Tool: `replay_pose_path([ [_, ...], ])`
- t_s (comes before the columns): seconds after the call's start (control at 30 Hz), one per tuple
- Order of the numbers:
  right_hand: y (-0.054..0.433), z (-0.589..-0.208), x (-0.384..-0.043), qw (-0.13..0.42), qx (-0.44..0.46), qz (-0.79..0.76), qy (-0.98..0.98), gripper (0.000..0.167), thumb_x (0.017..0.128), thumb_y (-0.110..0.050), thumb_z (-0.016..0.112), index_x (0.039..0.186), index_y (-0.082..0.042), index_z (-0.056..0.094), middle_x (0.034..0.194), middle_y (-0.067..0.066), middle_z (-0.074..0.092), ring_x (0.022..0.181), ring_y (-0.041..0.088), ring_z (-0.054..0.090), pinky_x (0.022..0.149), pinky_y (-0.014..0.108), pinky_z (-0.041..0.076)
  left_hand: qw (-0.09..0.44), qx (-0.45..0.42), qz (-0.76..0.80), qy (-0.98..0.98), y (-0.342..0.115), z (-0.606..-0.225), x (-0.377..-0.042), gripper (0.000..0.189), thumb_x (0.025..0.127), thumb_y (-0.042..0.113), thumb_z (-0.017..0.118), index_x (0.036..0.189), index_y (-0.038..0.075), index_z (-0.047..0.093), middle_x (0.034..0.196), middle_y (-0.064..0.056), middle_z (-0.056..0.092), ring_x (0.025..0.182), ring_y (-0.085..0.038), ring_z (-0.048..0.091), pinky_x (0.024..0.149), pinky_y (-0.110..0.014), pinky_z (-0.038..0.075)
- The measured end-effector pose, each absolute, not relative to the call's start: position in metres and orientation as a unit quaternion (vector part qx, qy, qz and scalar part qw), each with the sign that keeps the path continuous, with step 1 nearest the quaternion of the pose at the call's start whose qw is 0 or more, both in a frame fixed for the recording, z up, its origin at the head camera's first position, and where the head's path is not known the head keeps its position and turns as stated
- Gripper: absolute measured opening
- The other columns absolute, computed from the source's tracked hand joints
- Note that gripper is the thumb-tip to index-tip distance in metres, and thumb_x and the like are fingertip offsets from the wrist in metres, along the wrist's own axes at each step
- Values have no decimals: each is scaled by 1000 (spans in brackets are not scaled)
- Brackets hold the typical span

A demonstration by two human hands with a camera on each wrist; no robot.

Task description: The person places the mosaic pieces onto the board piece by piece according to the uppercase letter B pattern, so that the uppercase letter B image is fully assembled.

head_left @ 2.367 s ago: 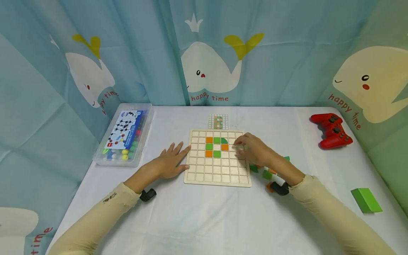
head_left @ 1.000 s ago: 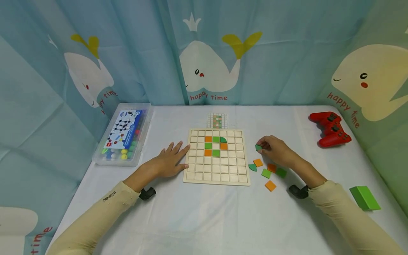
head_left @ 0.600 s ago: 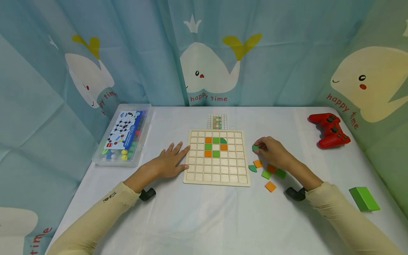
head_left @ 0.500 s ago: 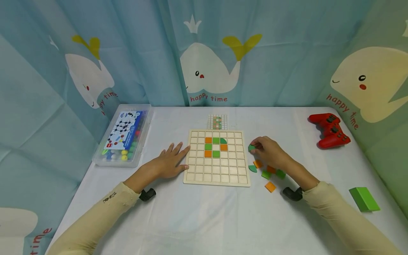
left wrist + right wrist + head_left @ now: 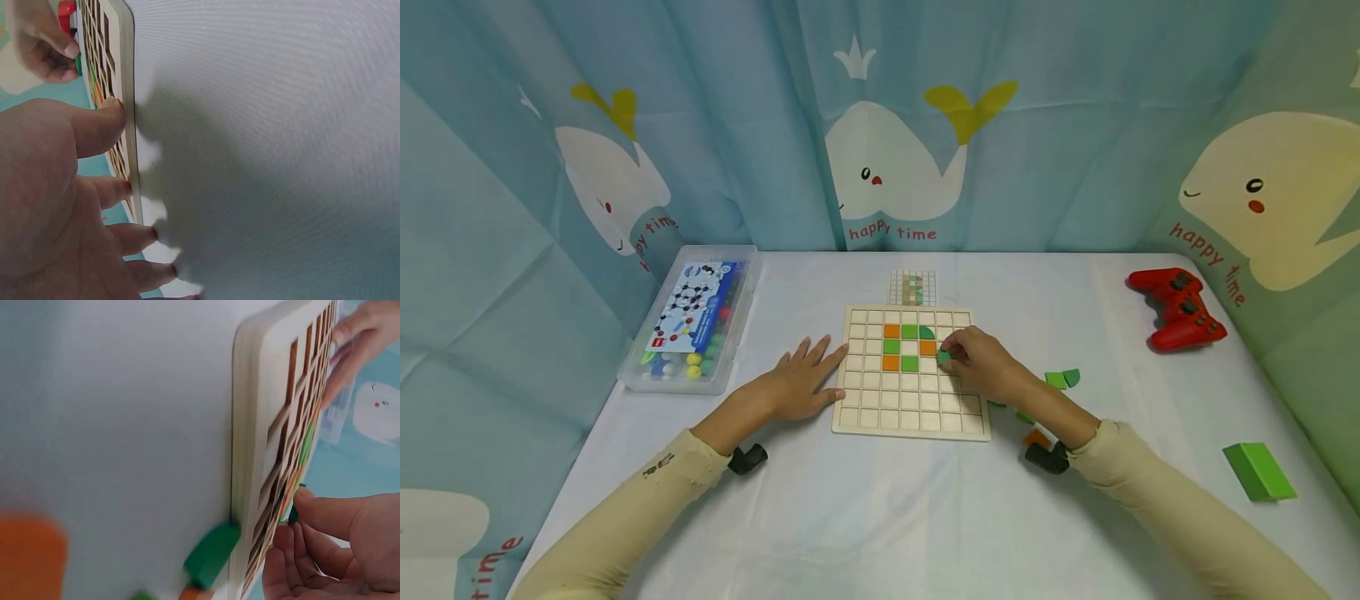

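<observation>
A wooden grid board lies on the table, with several orange and green square tiles and one dark green quarter-round tile set in its upper cells. My left hand rests with spread fingers at the board's left edge; in the left wrist view the thumb touches the rim. Between thumb and fingers my right hand pinches another dark green tile over the right part of the board, just right of and below an orange tile. Whether that tile touches the board I cannot tell.
Loose tiles lie right of the board, partly hidden under the right forearm. A small pattern card sits behind the board. A plastic box of beads stands left; a red game controller and a green block are at right.
My right hand picked up a dark green tile from the table right of the board and has carried it left over the grid. The left hand stays at the board's edge.
</observation>
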State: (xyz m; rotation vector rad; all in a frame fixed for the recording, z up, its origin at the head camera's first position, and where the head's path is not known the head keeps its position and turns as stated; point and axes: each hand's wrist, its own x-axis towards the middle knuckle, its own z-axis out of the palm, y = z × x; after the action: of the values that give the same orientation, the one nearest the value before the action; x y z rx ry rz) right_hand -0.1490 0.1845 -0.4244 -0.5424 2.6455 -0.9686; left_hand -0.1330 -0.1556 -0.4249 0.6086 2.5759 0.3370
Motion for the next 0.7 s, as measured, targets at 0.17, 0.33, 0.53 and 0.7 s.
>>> replay_pose_path([
  [0.17,177,-428,-149,129,-201,-327,914,24,105,-5,64,126,7,62,121,19,60,112,31,63,98,45,56,231,224,124,939,-155,-425,-132,77,111,50,48,172,21,11,177,-18,2,162,-46,-2,127,-69,11],
  [0.33,181,-420,-148,122,-178,-317,924,26,106,-6,63,128,8,62,122,22,60,113,34,63,98,48,56,230,226,122,939,-155,-424,-132,77,111,51,48,172,22,11,177,-18,1,162,-46,-2,127,-69,10],
  [0.53,214,-406,-159,116,-115,-301,940,31,107,-7,61,131,12,59,126,29,58,116,43,61,97,53,55,228,225,120,939,-155,-424,-132,77,111,51,48,172,22,11,177,-18,2,162,-47,-2,127,-69,10],
  [0.7,236,-406,-166,112,-77,-262,955,34,105,-10,63,128,16,59,123,33,58,111,44,59,95,56,53,231,220,111,941,-155,-426,-133,77,111,51,48,172,22,11,177,-18,3,162,-47,-1,127,-68,11],
])
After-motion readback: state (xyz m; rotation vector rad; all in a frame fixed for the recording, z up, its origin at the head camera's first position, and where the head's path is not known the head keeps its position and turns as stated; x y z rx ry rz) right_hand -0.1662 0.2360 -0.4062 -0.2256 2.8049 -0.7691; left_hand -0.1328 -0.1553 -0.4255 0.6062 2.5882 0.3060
